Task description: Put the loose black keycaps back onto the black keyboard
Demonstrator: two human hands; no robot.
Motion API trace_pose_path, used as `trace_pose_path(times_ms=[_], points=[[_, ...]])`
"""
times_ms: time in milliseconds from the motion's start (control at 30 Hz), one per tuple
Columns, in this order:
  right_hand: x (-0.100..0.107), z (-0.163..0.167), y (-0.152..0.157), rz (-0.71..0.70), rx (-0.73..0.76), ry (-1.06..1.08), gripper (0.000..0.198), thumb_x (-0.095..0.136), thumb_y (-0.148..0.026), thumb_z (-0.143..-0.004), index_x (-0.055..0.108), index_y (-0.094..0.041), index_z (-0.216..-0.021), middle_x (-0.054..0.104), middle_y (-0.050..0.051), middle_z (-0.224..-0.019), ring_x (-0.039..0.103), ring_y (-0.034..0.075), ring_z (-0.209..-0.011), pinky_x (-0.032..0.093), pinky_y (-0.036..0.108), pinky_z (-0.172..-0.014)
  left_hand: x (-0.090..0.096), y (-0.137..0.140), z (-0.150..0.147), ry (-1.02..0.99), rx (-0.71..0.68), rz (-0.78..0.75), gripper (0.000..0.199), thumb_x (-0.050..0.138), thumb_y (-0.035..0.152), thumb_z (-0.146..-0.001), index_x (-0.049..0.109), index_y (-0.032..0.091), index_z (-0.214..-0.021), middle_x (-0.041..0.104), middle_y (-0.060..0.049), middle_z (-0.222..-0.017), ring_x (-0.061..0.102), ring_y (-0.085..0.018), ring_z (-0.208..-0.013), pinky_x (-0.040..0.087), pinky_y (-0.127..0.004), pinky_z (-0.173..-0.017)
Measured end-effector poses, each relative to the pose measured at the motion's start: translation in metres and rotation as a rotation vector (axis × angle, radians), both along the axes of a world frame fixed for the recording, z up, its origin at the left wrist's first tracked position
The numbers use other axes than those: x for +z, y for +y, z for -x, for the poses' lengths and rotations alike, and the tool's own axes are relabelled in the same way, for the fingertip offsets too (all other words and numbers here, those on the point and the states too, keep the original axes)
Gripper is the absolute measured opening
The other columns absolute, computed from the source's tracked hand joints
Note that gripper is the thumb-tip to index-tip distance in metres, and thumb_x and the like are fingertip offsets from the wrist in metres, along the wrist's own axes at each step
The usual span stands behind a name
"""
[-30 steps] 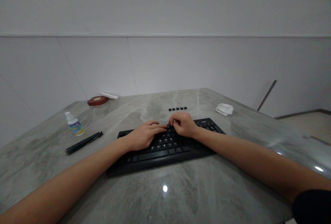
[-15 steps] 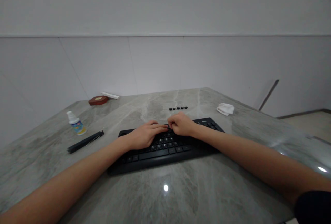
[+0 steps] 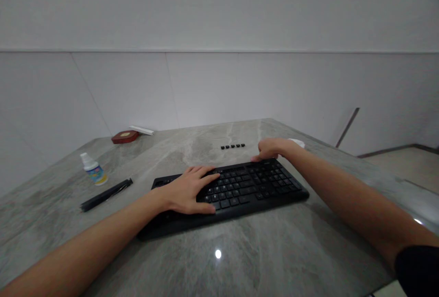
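A black keyboard [image 3: 240, 190] lies slightly askew on the marbled grey table. My left hand [image 3: 190, 191] rests flat over its left part, fingers spread across the keys and thumb along the front rows. Over the far right edge of the keyboard is my right hand [image 3: 269, 149], its fingers curled and drawn together with the tip pointing left. Whatever those fingers may hold is hidden. Just left of that hand, several small black keycaps [image 3: 232, 146] stand in a row behind the keyboard.
To the left are a white spray bottle [image 3: 94, 170] with a colourful label and a black brush-like stick [image 3: 106, 195]. Farther back lie a reddish-brown box [image 3: 125, 137] and a white strip [image 3: 141, 130]. A white cloth [image 3: 297, 143] shows partly behind my right forearm.
My right hand has moved from the keyboard's middle to its far right edge, near the row of keycaps. My left hand has spread open and slid slightly left. The view has shifted a little.
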State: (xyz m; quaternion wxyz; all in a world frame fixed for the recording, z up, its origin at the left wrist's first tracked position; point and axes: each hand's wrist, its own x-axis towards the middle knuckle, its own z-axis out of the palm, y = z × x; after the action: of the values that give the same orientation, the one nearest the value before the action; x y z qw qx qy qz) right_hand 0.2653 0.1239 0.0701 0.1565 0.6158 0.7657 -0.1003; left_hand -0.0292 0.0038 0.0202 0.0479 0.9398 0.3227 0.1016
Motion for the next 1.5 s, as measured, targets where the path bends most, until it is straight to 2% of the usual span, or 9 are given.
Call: trace_pose_path(times_ms=[67, 133, 367, 733, 800, 900, 1033, 1233, 1500], points=[[-0.001, -0.011, 0.006, 0.221, -0.126, 0.004, 0.067, 0.066, -0.063, -0.07, 0.064, -0.003, -0.1, 0.068, 0.021, -0.085, 0.067, 0.03, -0.069, 0.053, 0.044, -0.063, 0.002, -0.006, -0.004, 0.031, -0.023, 0.013, 0.101, 0.069, 0.067, -0.065, 0.028, 0.023, -0.146, 0.026, -0.018, -0.151, 0.028, -0.042, -0.135, 0.019, -0.065, -0.108], [-0.004, -0.017, 0.009, 0.305, -0.159, 0.019, 0.072, 0.065, -0.065, -0.07, 0.062, 0.0, -0.101, 0.067, 0.02, -0.077, 0.067, 0.03, -0.063, 0.053, 0.044, -0.06, 0.004, -0.011, -0.009, 0.061, -0.024, 0.021, 0.105, 0.071, 0.066, -0.063, 0.025, 0.024, -0.148, 0.022, -0.019, -0.152, 0.024, -0.044, -0.136, 0.013, -0.069, -0.107], [-0.009, -0.014, 0.01, 0.353, -0.142, 0.029, 0.078, 0.061, -0.067, -0.072, 0.06, 0.005, -0.103, 0.064, 0.016, -0.064, 0.066, 0.031, -0.059, 0.053, 0.044, -0.06, 0.012, -0.015, -0.015, 0.115, -0.035, 0.008, 0.094, 0.073, 0.051, -0.063, 0.033, 0.024, -0.144, 0.029, -0.014, -0.15, 0.03, -0.039, -0.135, 0.031, -0.055, -0.108], [-0.011, -0.013, 0.011, 0.385, -0.118, 0.007, 0.083, 0.055, -0.071, -0.075, 0.06, 0.006, -0.107, 0.066, 0.018, -0.067, 0.066, 0.029, -0.06, 0.054, 0.041, -0.061, 0.02, -0.007, -0.002, 0.147, -0.081, -0.016, 0.089, 0.073, 0.044, -0.059, 0.041, 0.024, -0.139, 0.038, -0.011, -0.145, 0.038, -0.037, -0.13, 0.038, -0.049, -0.105], [-0.011, -0.01, 0.013, 0.285, -0.057, -0.022, 0.078, 0.057, -0.069, -0.075, 0.063, 0.004, -0.101, 0.067, 0.019, -0.069, 0.067, 0.028, -0.059, 0.053, 0.04, -0.06, 0.018, 0.0, 0.008, 0.133, -0.096, -0.005, 0.087, 0.074, 0.047, -0.061, 0.041, 0.025, -0.139, 0.038, -0.01, -0.145, 0.038, -0.036, -0.13, 0.037, -0.049, -0.106], [-0.013, 0.003, 0.021, -0.115, 0.166, -0.005, 0.055, 0.068, -0.055, -0.073, 0.07, -0.003, -0.09, 0.07, 0.019, -0.076, 0.068, 0.029, -0.07, 0.053, 0.038, -0.068, 0.008, 0.011, 0.018, 0.064, 0.019, -0.009, 0.075, 0.064, 0.057, -0.075, 0.041, 0.025, -0.139, 0.034, -0.01, -0.147, 0.037, -0.034, -0.132, 0.034, -0.049, -0.108], [-0.023, 0.034, 0.042, -0.439, 0.361, 0.118, 0.032, 0.056, -0.026, -0.087, 0.065, -0.014, -0.116, 0.067, 0.014, -0.113, 0.06, 0.025, -0.109, 0.045, 0.032, -0.092, -0.008, 0.02, 0.019, -0.013, 0.233, -0.023, 0.056, 0.042, 0.054, -0.092, 0.041, 0.021, -0.138, 0.042, -0.011, -0.141, 0.043, -0.028, -0.128, 0.035, -0.044, -0.108], [-0.045, 0.073, 0.073, -0.609, 0.527, 0.22, 0.033, 0.056, -0.02, -0.087, 0.065, -0.016, -0.119, 0.065, 0.011, -0.119, 0.055, 0.025, -0.113, 0.039, 0.034, -0.098, -0.01, 0.019, 0.015, -0.045, 0.224, -0.038, 0.049, 0.042, 0.047, -0.094, 0.046, 0.019, -0.133, 0.051, -0.01, -0.131, 0.049, -0.025, -0.12, 0.037, -0.042, -0.106], [-0.07, 0.077, 0.078, -0.6, 0.645, 0.264, 0.021, 0.058, -0.02, -0.085, 0.074, -0.018, -0.099, 0.071, 0.01, -0.102, 0.06, 0.024, -0.1, 0.041, 0.033, -0.089, -0.012, 0.021, 0.014, -0.06, 0.216, -0.053, 0.048, 0.043, 0.047, -0.093, 0.049, 0.018, -0.131, 0.054, -0.012, -0.127, 0.051, -0.026, -0.117, 0.04, -0.043, -0.104]])
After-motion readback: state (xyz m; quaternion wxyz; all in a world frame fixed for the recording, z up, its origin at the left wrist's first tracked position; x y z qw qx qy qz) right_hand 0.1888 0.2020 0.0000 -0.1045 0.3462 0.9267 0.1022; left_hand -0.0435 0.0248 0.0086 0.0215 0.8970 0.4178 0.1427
